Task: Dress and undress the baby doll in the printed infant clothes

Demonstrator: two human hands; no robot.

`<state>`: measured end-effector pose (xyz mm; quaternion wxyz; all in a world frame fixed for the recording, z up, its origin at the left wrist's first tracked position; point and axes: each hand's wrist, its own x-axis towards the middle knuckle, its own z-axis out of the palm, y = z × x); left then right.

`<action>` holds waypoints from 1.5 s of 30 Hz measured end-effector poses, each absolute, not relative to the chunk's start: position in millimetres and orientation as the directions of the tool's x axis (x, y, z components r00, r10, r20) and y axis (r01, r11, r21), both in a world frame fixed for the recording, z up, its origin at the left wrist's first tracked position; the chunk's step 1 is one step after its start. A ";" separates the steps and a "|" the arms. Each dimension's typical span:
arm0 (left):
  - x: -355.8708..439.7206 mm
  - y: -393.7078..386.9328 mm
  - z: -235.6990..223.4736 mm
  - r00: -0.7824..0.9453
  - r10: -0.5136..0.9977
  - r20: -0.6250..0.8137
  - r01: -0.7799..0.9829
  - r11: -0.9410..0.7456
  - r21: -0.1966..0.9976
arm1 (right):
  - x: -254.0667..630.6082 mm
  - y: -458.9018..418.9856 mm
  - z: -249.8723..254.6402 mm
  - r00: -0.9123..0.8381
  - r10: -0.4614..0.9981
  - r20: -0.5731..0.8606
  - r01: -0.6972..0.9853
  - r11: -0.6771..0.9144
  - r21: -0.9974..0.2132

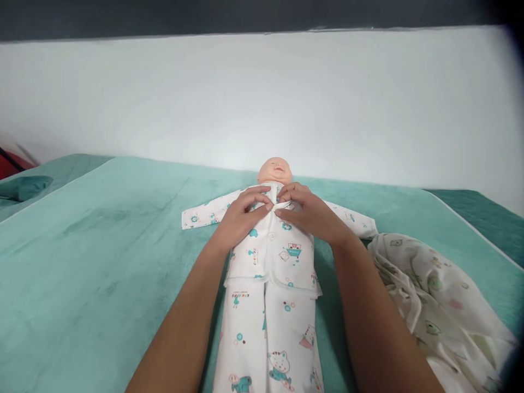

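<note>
A baby doll (275,170) lies on its back, dressed in a white printed baby jacket (282,254) and matching trousers (270,333). At the jacket's chest opening, my left hand (248,213) pinches the front edge from the left. Opposite it, my right hand (305,210) grips the other edge, which is folded up a little between thumb and fingers. The fingertips of both hands nearly meet at the centre line. Below them a small button (271,236) shows on the jacket front. Both sleeves are spread out sideways, and the doll's hands are not visible.
A crumpled cream printed cloth (434,300) lies at the right, touching the end of one sleeve. Under everything is a teal plush cover (102,273). A white wall (262,103) rises behind the doll's head. Something red (14,164) shows at the far left edge.
</note>
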<state>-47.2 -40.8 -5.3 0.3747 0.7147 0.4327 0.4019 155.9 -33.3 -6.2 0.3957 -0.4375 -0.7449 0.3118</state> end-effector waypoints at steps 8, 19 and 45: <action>-45.7 -38.2 -7.1 0.272 0.935 0.230 0.264 -0.302 0.916 | 146.1 -34.3 -8.8 -0.227 0.911 0.345 0.347 0.406 -0.845; -39.4 -41.2 -7.3 0.292 0.900 0.323 0.287 -0.404 0.868 | 144.4 -32.3 -10.3 -0.155 0.924 0.350 0.087 0.366 -0.927; -71.6 -41.0 8.2 0.669 0.736 0.098 0.335 -0.417 0.845 | 158.4 -66.5 32.7 -0.558 0.825 0.089 0.512 0.427 -0.745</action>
